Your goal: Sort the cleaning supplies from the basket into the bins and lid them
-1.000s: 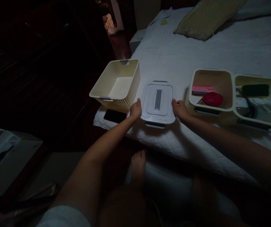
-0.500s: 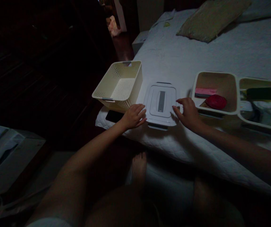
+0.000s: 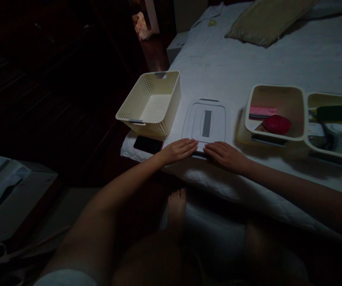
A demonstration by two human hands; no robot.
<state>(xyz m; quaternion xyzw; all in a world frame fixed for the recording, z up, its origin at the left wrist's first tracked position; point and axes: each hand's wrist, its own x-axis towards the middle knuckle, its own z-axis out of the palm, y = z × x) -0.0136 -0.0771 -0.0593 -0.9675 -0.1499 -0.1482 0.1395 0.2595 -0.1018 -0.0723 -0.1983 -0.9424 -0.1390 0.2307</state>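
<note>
A white lidded plastic box [image 3: 206, 122] with a grey strip on its lid lies on the bed near the front edge. My left hand [image 3: 179, 150] rests flat, fingers stretched out, on the box's near left corner. Mirroring it on the near right corner is my right hand [image 3: 224, 155], also flat and open; the fingertips of both hands almost meet over the front latch. Neither hand holds anything.
A cream perforated basket [image 3: 151, 102] stands left of the box, a black phone [image 3: 148, 143] in front of it. Two cream trays [image 3: 275, 113] with a red item [image 3: 276, 124] and dark things sit to the right. A pillow [image 3: 268, 20] lies far back. My bare foot [image 3: 175, 208] is below.
Both hands let go of the box's left and right sides and slid down to its near edge, where they now lie flat close together. The box stays in place.
</note>
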